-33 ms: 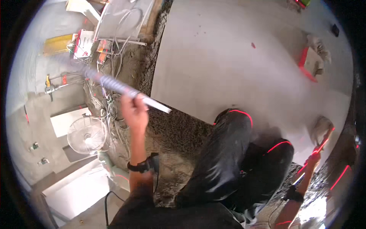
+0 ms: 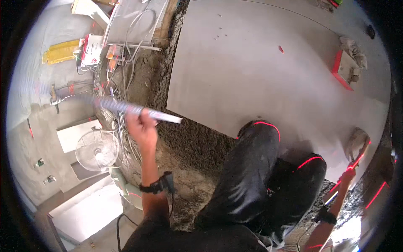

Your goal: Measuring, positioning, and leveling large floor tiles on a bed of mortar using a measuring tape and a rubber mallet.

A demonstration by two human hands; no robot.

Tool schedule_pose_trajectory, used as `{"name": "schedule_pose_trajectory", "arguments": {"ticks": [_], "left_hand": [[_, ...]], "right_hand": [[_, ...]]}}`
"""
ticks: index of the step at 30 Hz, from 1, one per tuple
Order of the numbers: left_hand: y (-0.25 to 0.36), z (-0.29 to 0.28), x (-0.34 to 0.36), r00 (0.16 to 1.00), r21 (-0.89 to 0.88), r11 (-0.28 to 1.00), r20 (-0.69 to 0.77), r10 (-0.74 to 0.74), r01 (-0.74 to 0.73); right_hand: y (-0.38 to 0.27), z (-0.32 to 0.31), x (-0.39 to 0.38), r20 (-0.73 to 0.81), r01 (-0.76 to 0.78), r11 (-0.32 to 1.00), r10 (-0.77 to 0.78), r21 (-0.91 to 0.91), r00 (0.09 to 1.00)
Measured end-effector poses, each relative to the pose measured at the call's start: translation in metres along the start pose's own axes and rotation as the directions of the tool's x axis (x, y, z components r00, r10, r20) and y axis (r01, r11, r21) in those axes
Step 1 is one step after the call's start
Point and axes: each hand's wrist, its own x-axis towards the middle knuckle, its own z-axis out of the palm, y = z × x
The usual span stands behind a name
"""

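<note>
My left hand is closed around a long pale straight bar near its white end. The bar runs off to the left, where motion smears it, and its near end hangs over the wet mortar bed next to the corner of a large grey tile. Far to the right, my right hand is closed beside the tile's edge. A thin light stick shows just below it. A brownish rounded shape lies beyond the fingers, too unclear to name.
Red laser lines cross my knees and right hand. A round fan, tangled cables, a red-and-white box and a power tool are at left. An open red-and-white box sits at the right.
The bar's far left end has swung down in the picture, toward me. My left hand has shifted slightly left and still grips it. My right hand has hardly moved.
</note>
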Motion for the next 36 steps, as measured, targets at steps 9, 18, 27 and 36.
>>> {"name": "schedule_pose_trajectory", "arguments": {"ticks": [9,18,27,36], "left_hand": [[-0.119,0.018,-0.027,0.924,0.167,0.973,-0.372,-0.089,0.161],[-0.155,0.038,-0.030,0.903,0.135,0.971,-0.412,-0.125,0.196],[-0.175,0.027,-0.012,0.885,0.128,0.970,-0.448,-0.130,0.207],[-0.219,0.001,-0.060,0.900,0.243,0.934,-0.411,-0.144,0.260]], "right_hand": [[0.018,-0.030,0.012,0.005,0.071,0.937,-0.074,-0.341,0.997],[0.020,-0.021,0.028,-0.037,0.029,0.917,-0.048,-0.399,0.998],[-0.004,0.004,0.026,-0.055,0.036,0.907,-0.066,-0.419,0.996],[-0.016,0.032,-0.012,-0.097,0.123,0.670,-0.281,-0.732,0.955]]}}
